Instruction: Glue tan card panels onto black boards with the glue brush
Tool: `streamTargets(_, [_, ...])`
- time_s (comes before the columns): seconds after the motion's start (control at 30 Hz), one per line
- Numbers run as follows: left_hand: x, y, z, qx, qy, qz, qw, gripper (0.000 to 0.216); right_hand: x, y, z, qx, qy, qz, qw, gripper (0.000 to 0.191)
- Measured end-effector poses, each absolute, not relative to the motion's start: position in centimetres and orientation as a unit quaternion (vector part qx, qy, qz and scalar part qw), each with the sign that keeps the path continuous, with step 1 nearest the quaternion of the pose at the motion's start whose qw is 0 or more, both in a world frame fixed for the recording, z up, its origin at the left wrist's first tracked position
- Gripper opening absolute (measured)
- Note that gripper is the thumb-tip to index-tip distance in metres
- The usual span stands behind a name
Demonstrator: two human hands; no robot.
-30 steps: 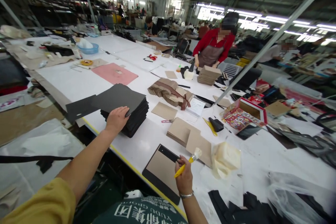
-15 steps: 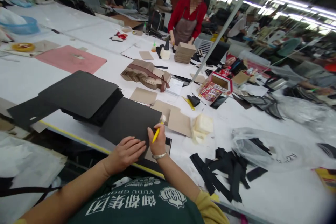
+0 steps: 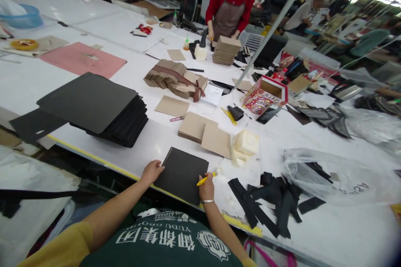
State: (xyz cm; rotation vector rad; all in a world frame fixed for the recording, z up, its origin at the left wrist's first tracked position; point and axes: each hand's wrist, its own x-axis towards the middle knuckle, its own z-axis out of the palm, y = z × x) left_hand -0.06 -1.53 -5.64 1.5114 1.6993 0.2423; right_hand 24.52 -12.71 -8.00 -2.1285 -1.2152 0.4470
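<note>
A black sheet (image 3: 183, 173) lies flat near the front edge of the white table (image 3: 163, 142). My left hand (image 3: 152, 171) rests on the sheet's left edge with curled fingers pressing it. My right hand (image 3: 206, 187) sits at the sheet's right edge, closed round a yellow-handled brush (image 3: 206, 178) whose tip points right. A stack of black sheets (image 3: 100, 110) lies further left.
Brown card pieces (image 3: 205, 133) and a cream sponge block (image 3: 246, 146) lie beyond the sheet. Black strips (image 3: 269, 204) and a clear plastic bag (image 3: 332, 177) are to the right. A person in red (image 3: 233, 2) works across the table. A slanted metal pole (image 3: 272, 29) crosses the table.
A black sheet came off the stack and now lies flat on the board near the table's edge. Both hands moved to its two sides. The view tilted downward.
</note>
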Motion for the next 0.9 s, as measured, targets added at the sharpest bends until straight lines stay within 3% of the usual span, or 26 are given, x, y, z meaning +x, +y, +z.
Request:
streamTargets(0.1, [-0.2,-1.6,-6.4,0.667,0.667,0.090,0.320,0.029,24.6,-11.9,-8.7,-0.813,-0.484,0.127,0.299,0.028])
streamTargets(0.37, [0.0,-1.5,-5.7,0.746,0.601,0.084,0.273,0.023,25.5,-11.3,-6.7,-0.851,-0.482,0.082,0.191,0.039])
streamTargets(0.5, [0.9,-3.3,-4.3,0.896,0.377,0.073,0.223,0.031,27.5,-11.6,-2.2,-0.822,-0.497,0.077,0.268,0.043])
streamTargets(0.6, [2.0,-5.0,-4.1,0.954,0.217,0.018,0.205,0.044,27.2,-10.2,0.7,-0.785,-0.468,0.190,0.358,0.041])
streamTargets(0.67, [2.6,-5.8,-4.3,0.963,0.187,-0.015,0.192,0.041,25.9,-8.5,1.4,-0.756,-0.435,0.299,0.387,0.040])
streamTargets(0.77, [3.0,-6.5,-5.1,0.963,0.195,-0.029,0.182,0.036,23.0,-6.1,0.8,-0.703,-0.424,0.418,0.389,0.033])
streamTargets(0.9, [3.0,-7.5,-6.0,0.958,0.228,-0.010,0.172,0.035,19.5,-4.4,-1.4,-0.638,-0.477,0.488,0.355,0.026])
